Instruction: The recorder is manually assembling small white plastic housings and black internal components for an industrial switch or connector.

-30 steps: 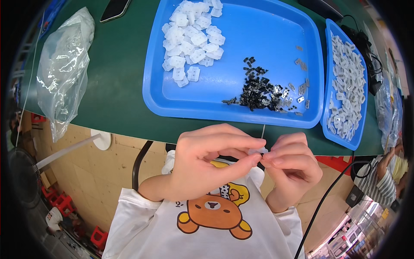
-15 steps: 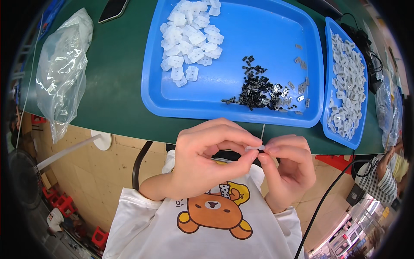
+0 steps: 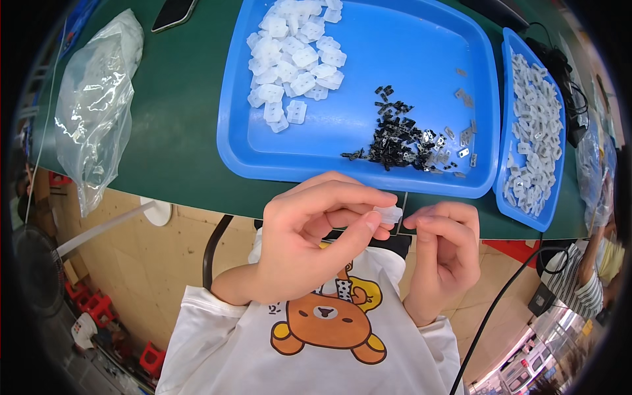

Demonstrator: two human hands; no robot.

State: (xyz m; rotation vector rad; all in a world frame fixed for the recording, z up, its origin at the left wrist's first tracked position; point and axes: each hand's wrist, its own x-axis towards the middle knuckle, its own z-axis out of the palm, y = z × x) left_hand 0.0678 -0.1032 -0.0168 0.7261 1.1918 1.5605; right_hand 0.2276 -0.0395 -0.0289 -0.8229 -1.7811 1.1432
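Note:
My left hand (image 3: 316,237) pinches a small translucent white plastic piece (image 3: 388,214) between thumb and fingertips, just below the table's front edge. My right hand (image 3: 444,247) is close beside it, fingers curled with the fingertips pinched together a little apart from the piece; whether they hold something tiny I cannot tell. Above both hands sits a large blue tray (image 3: 355,141) holding a heap of white plastic pieces (image 3: 293,62) at its far left and a pile of small black parts (image 3: 395,141) with a few metal bits near its front right.
A second, narrower blue tray (image 3: 510,197) full of white pieces stands at the right. A crumpled clear plastic bag (image 3: 92,112) lies on the green table (image 3: 178,112) at the left, a phone (image 3: 172,13) at the far edge. A black cable (image 3: 500,303) hangs lower right.
The two hands, earlier touching around the white piece, have drawn slightly apart. The piece now stays in my left fingertips and my right hand has shifted a little to the right.

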